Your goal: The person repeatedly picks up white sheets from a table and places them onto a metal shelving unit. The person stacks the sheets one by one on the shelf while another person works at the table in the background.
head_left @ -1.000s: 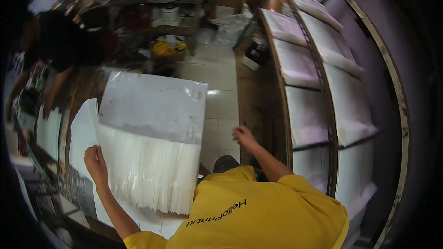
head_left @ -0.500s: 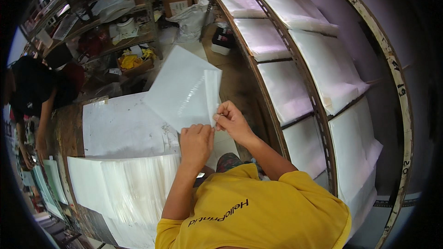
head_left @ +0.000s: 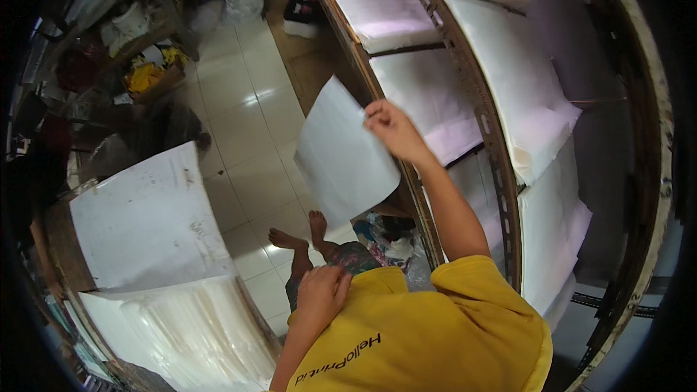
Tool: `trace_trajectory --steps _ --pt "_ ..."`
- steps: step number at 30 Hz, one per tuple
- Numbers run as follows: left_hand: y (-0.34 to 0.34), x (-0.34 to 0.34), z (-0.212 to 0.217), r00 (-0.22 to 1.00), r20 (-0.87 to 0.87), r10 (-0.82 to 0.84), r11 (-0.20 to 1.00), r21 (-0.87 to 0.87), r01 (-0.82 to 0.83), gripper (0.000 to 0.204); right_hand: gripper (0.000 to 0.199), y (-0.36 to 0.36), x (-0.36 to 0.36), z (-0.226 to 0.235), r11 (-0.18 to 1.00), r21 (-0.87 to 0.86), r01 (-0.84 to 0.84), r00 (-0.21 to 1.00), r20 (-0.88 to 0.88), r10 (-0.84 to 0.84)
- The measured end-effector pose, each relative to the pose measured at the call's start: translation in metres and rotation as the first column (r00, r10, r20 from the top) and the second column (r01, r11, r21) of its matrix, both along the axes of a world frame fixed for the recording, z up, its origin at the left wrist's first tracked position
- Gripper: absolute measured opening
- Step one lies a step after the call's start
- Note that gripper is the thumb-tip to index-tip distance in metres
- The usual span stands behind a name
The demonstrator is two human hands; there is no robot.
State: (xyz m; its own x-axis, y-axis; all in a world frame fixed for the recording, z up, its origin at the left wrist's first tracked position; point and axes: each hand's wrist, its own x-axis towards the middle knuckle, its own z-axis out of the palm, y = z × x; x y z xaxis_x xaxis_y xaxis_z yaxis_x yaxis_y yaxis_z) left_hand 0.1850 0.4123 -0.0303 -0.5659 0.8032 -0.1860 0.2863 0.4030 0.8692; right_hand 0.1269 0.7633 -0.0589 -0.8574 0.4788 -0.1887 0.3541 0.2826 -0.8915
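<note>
Carrying a white sheet (head_left: 343, 152) toward the rack shelves (head_left: 428, 94), the right hand (head_left: 392, 127) pinches its upper corner; the left hand (head_left: 321, 294) rests loosely curled, seemingly empty, at the waist; next it needs sliding flat onto a shelf stack

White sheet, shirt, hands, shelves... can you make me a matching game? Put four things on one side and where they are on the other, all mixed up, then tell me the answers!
Things:
1. white sheet
2. left hand
3. stack of clear bags
4. folded white material

Places:
A. lying on the rack shelves at the right
B. held up in the right hand
C. resting against the yellow shirt
D. piled on the table at the lower left

Pairs: 1-B, 2-C, 3-D, 4-A
</note>
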Motion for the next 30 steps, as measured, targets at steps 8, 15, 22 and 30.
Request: trace_trajectory --steps 8,15,22,30 --pt "-0.013 0.03 -0.048 0.964 0.226 0.142 0.956 -0.283 -0.074 0.014 0.022 0.21 0.113 -0.024 0.868 0.111 0.484 0.875 -0.048 -0.482" --pt "0.004 0.047 -0.081 0.969 0.235 0.073 0.914 -0.405 0.029 0.018 0.013 0.423 0.332 -0.133 0.59 -0.212 0.779 0.572 -0.144 -0.807" --pt "-0.019 0.06 -0.118 0.948 0.304 0.098 0.907 -0.419 0.041 0.022 0.015 0.693 0.42 -0.09 0.231 -0.594 0.77 0.509 0.354 -0.785" --pt "-0.001 0.073 -0.104 0.969 0.242 0.054 0.874 -0.481 0.072 0.022 0.015 0.706 0.485 -0.182 0.227 -0.484 0.845 0.439 0.387 -0.811"
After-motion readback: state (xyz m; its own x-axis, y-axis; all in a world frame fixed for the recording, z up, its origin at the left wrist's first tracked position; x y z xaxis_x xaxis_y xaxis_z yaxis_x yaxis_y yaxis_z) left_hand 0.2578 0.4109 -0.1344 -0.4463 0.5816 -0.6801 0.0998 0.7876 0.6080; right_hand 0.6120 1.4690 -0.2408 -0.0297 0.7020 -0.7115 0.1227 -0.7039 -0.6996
